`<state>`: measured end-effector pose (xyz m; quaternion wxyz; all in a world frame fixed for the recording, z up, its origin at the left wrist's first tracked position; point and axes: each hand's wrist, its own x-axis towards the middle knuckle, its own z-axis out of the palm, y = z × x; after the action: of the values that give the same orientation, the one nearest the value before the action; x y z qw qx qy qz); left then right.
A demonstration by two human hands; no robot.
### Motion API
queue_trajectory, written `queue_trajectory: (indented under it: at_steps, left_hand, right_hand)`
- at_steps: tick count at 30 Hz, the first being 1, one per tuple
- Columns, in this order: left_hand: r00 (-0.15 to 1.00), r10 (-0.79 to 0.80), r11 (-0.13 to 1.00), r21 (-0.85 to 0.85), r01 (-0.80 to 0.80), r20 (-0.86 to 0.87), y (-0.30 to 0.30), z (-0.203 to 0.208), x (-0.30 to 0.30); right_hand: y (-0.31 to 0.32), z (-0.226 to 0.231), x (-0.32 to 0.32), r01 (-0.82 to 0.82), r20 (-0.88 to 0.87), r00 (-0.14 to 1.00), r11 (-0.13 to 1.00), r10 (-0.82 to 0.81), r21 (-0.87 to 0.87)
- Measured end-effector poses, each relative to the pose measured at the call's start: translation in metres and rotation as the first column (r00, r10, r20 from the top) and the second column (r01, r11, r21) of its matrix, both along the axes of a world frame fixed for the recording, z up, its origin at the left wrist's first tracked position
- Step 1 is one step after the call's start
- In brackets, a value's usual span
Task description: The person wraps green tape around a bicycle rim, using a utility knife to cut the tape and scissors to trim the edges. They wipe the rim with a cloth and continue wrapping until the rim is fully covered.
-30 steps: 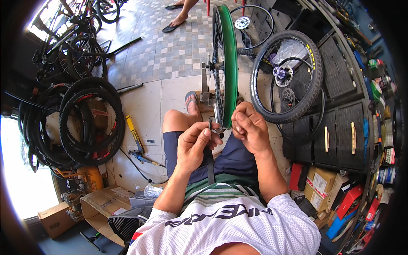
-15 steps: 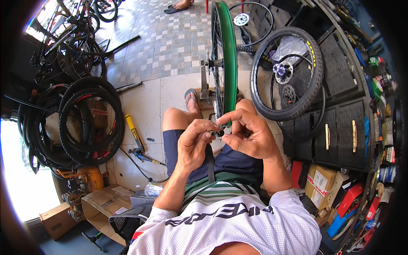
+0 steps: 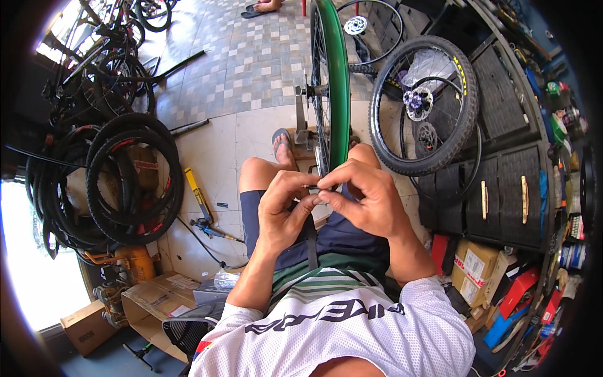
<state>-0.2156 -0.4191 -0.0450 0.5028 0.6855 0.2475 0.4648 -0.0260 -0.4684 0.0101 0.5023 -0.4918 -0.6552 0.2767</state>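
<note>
My left hand (image 3: 280,207) and my right hand (image 3: 372,200) meet above my lap, thumbs and forefingers pinched together. Between their fingertips sits a small dark part (image 3: 313,186), mostly covered by the fingers; its exact kind is too small to make out. Just beyond the hands stands a bicycle wheel rim (image 3: 338,81) with a green inner band, upright and seen nearly edge-on. A metal wheel stand (image 3: 301,113) shows at its hub, on the left side.
A wheel with a knobby tyre (image 3: 461,119) leans against black drawers (image 3: 502,201) at the right. Several tyres (image 3: 169,207) are stacked at the left. A yellow-handled tool (image 3: 196,191) lies on the tiles. Cardboard boxes (image 3: 141,308) stand at the lower left.
My right thumb and forefinger have closed in on the left fingertips. The small part, partly visible before with a black round end, is now mostly covered.
</note>
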Motion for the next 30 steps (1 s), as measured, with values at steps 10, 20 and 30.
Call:
queue_trajectory:
  at_steps: [10, 20, 30]
  left_hand:
    - [0.981, -0.009, 0.991, -0.132, 0.036, 0.196, -0.004, 0.006, -0.005]
    - [0.989, 0.075, 0.995, -0.079, -0.065, 0.127, -0.007, 0.025, -0.005]
    - [0.986, 0.169, 0.983, 0.069, -0.168, -0.002, -0.003, 0.019, -0.003]
  right_hand:
    - [-0.015, -0.019, 0.016, -0.029, -0.419, 0.908, 0.994, -0.019, -0.109]
    - [-0.019, -0.019, 0.013, -0.043, -0.422, 0.906, 0.987, -0.026, -0.154]
    - [-0.016, 0.006, 0.003, 0.066, -0.057, 0.996, 0.994, -0.071, -0.087]
